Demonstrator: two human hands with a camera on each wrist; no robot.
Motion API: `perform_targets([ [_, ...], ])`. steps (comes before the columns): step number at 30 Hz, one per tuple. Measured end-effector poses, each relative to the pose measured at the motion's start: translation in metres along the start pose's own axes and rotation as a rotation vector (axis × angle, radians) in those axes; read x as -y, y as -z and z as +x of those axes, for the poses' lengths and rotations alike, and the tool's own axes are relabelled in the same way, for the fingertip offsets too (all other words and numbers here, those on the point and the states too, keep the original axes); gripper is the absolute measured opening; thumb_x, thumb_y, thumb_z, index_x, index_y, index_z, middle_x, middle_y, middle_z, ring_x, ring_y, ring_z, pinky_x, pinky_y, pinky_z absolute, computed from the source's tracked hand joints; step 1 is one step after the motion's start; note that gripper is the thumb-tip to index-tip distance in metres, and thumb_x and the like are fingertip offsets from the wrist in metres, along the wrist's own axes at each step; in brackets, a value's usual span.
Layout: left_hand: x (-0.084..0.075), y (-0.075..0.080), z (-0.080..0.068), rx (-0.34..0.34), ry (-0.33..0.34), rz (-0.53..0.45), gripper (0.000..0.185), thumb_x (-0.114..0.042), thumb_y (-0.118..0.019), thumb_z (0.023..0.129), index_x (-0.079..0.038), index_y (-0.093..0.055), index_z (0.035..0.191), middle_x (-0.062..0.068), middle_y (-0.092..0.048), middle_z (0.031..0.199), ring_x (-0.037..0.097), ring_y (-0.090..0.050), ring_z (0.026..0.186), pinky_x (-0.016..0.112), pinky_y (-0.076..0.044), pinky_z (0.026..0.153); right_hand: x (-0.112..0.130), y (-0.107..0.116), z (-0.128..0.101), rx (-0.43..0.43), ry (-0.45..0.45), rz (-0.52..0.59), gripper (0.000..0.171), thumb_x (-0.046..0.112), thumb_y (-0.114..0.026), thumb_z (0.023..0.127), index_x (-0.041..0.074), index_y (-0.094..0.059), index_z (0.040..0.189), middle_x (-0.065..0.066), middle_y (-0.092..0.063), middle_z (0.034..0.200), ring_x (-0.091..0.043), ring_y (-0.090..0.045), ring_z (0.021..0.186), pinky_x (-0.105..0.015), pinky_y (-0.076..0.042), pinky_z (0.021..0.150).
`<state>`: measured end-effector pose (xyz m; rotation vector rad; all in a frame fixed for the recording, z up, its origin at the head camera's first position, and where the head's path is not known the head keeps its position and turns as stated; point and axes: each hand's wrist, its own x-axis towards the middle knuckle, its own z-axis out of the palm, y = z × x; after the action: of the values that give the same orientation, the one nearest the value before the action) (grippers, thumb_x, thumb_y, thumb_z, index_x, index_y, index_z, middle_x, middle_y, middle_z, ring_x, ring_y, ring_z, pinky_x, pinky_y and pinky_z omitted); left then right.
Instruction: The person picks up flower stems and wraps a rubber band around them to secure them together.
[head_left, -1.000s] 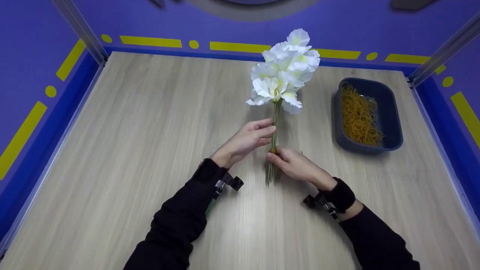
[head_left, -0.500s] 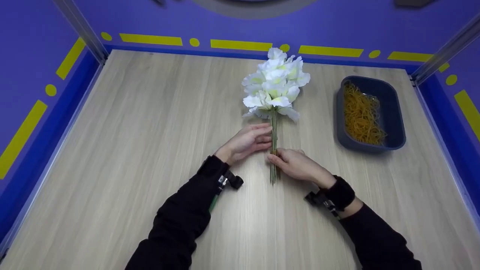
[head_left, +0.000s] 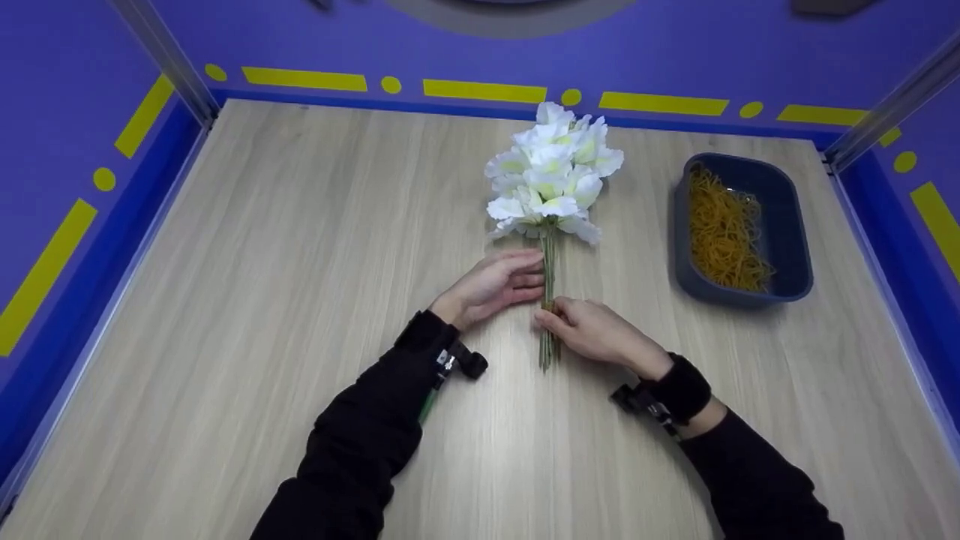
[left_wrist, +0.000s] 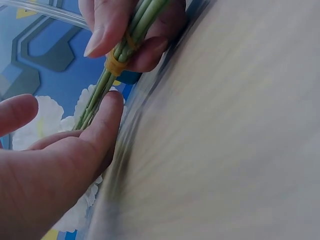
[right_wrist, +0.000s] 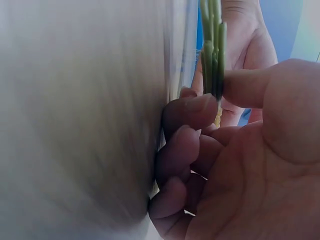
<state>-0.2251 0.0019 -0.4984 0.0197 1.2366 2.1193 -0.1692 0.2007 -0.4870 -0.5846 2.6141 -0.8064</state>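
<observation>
From the head camera I see the bunch of white flowers (head_left: 551, 176) lying flat on the wooden counter (head_left: 262, 262), blooms pointing away from me and the green stems (head_left: 547, 300) running back toward the two hands. My left hand (head_left: 491, 285) rests just to the left of the stems, fingers fairly straight and loosely extended, their tips touching the stems from the side; it grips nothing. My right hand (head_left: 592, 330) sits on the other side, lower down the stems, with fingers curled and thumb and forefinger pinching the stems where a yellowish band shows. To the right, well apart from the flowers, stands a dark blue tray (head_left: 787, 232) heaped with yellow rubber bands (head_left: 721, 232). Blue walls with yellow markings (head_left: 480, 90) close in the counter.

In the left wrist view, the left hand (left_wrist: 45, 170) fills the lower left, one extended fingertip laid against the stems (left_wrist: 97, 102). Above it a yellow rubber band (left_wrist: 116, 64) is wrapped round the stems, and the right hand's fingers (left_wrist: 107, 25) pinch the bundle right at that band. White petals (left_wrist: 45, 120) show blurred behind.

In the right wrist view, the right hand (right_wrist: 240, 165) is close up: the thumb presses the cut ends of the stems (right_wrist: 214, 55) against the curled fingers (right_wrist: 187, 112), which lie against the counter (right_wrist: 75, 120). The left hand (right_wrist: 245, 40) shows beyond the stems, palm open.
</observation>
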Motion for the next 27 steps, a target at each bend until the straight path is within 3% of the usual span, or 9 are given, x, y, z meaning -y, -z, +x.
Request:
perform_targets([
  [3,0.0003,-0.0009,0.0004,-0.001,-0.006,-0.002,0.053,-0.014,-0.052,0.106,0.007,-0.032,0.151,0.027,-0.044,0.149,0.037,-0.049,0.135,0.04,-0.046,0.106,-0.0004,0.0004,-0.0015,-0.006,-0.011,0.006,0.037,0.044,-0.05,0.106,0.009,-0.061,0.099,0.005,-0.047,0.071,-0.015,-0.047,0.065,-0.033,-0.039,0.06],
  [6,0.0003,-0.0011,0.0005,0.01,-0.009,-0.001,0.052,-0.014,-0.05,0.106,0.007,-0.033,0.15,0.028,-0.044,0.149,0.039,-0.047,0.136,0.04,-0.046,0.106,-0.0007,0.0007,-0.0019,0.004,-0.02,0.035,0.036,0.045,-0.05,0.106,0.01,-0.058,0.105,0.004,-0.061,0.081,-0.016,-0.053,0.071,-0.034,-0.043,0.064],
  [10,0.0002,-0.0007,0.0006,0.014,-0.007,-0.001,0.049,-0.014,-0.049,0.107,0.007,-0.034,0.149,0.028,-0.044,0.148,0.04,-0.046,0.137,0.04,-0.046,0.106,-0.0011,0.0008,-0.0018,0.02,-0.017,0.063,0.034,0.044,-0.05,0.106,0.012,-0.056,0.113,0.002,-0.073,0.103,-0.017,-0.064,0.089,-0.04,-0.049,0.076],
  [13,-0.0002,-0.001,0.0003,0.009,-0.005,0.002,0.05,-0.014,-0.05,0.106,0.007,-0.035,0.149,0.028,-0.046,0.148,0.039,-0.047,0.136,0.04,-0.047,0.106,-0.0008,0.0016,-0.002,0.025,-0.015,0.059,0.033,0.043,-0.05,0.106,0.012,-0.057,0.114,-0.001,-0.074,0.106,-0.02,-0.067,0.098,-0.044,-0.051,0.082],
  [18,-0.0009,-0.003,-0.0002,0.004,0.0,0.009,0.054,-0.015,-0.052,0.106,0.007,-0.033,0.151,0.028,-0.046,0.147,0.038,-0.048,0.136,0.039,-0.047,0.106,0.0013,0.0028,-0.0035,0.012,-0.037,0.008,0.033,0.044,-0.052,0.105,0.012,-0.057,0.107,0.0,-0.07,0.092,-0.02,-0.065,0.084,-0.041,-0.05,0.072],
  [22,-0.0013,-0.0053,-0.0008,-0.012,0.004,0.024,0.058,-0.015,-0.055,0.105,0.006,-0.029,0.153,0.026,-0.046,0.149,0.036,-0.049,0.136,0.039,-0.046,0.106,0.0043,0.0017,-0.0054,0.001,-0.029,-0.076,0.037,0.046,-0.052,0.104,0.01,-0.054,0.1,0.001,-0.053,0.074,-0.019,-0.054,0.069,-0.037,-0.044,0.062],
  [27,-0.0009,-0.0068,-0.0014,-0.027,0.006,0.064,0.06,-0.015,-0.056,0.104,0.005,-0.03,0.154,0.023,-0.046,0.149,0.034,-0.05,0.134,0.038,-0.046,0.107,0.0068,-0.0003,-0.0074,-0.014,-0.005,-0.136,0.037,0.045,-0.052,0.105,0.008,-0.055,0.097,0.0,-0.051,0.071,-0.021,-0.055,0.068,-0.04,-0.046,0.062],
])
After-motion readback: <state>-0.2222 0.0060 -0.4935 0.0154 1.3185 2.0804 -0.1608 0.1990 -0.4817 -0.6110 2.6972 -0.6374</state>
